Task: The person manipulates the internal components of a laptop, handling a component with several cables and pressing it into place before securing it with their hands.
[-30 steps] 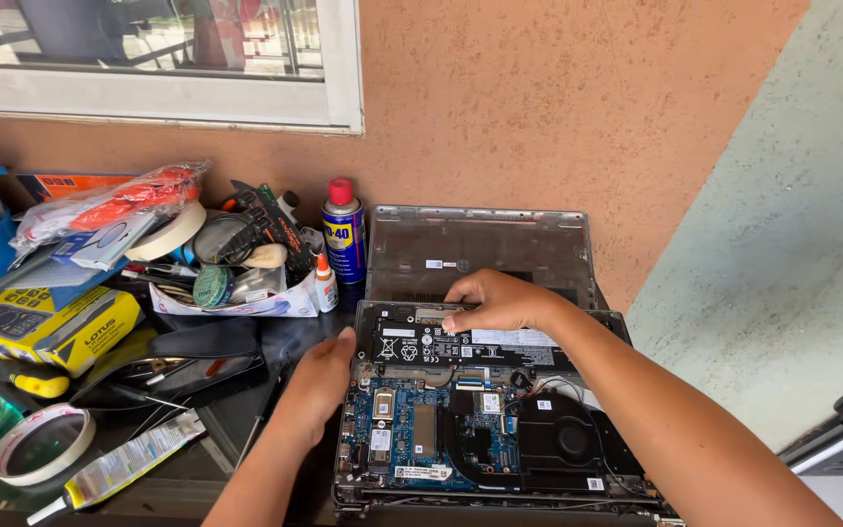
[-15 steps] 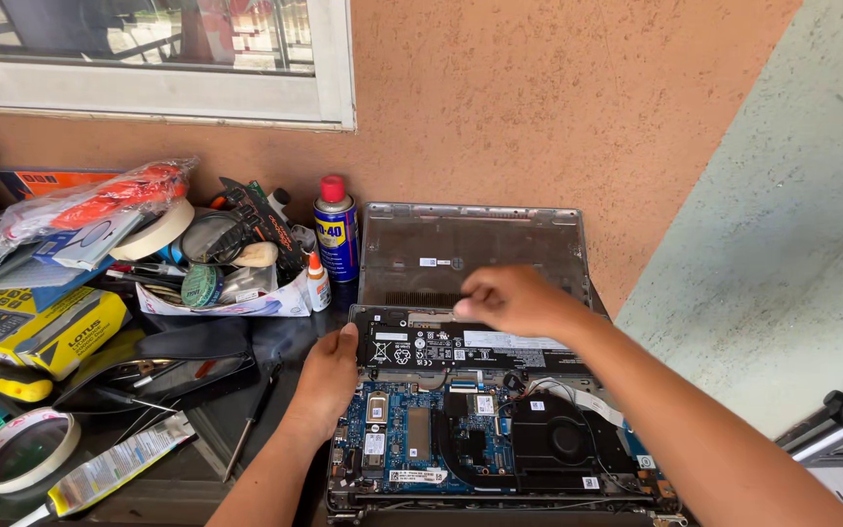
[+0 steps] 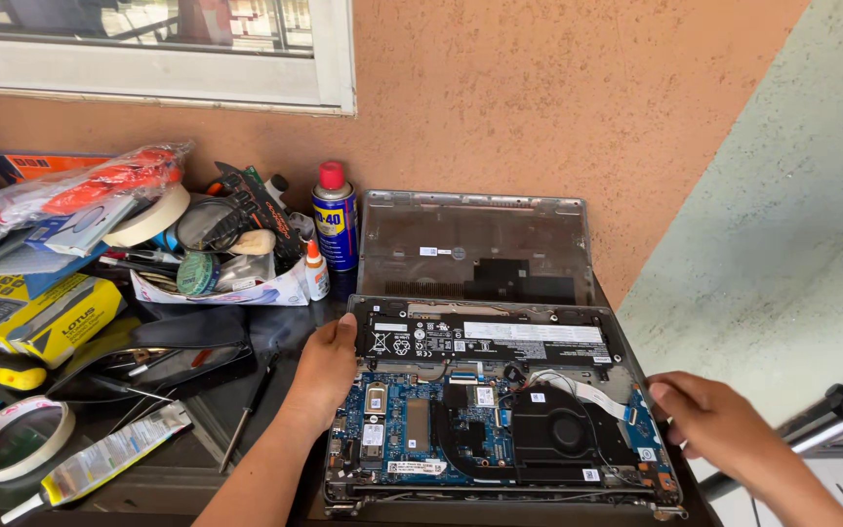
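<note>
An opened laptop lies bottom-up on the dark table, showing its blue circuit board, black fan and long black battery. Its removed bottom cover leans against the orange wall behind it. My left hand grips the laptop's left edge, thumb near the battery's corner. My right hand rests against the laptop's right edge, fingers curled at the side.
A blue spray can with a red cap and a small glue bottle stand left of the cover. Tools, tape rolls, a yellow box and a screwdriver clutter the left. A pale green wall rises on the right.
My right hand has left the battery area and moved down to the laptop's right edge. My left hand stays on the left edge.
</note>
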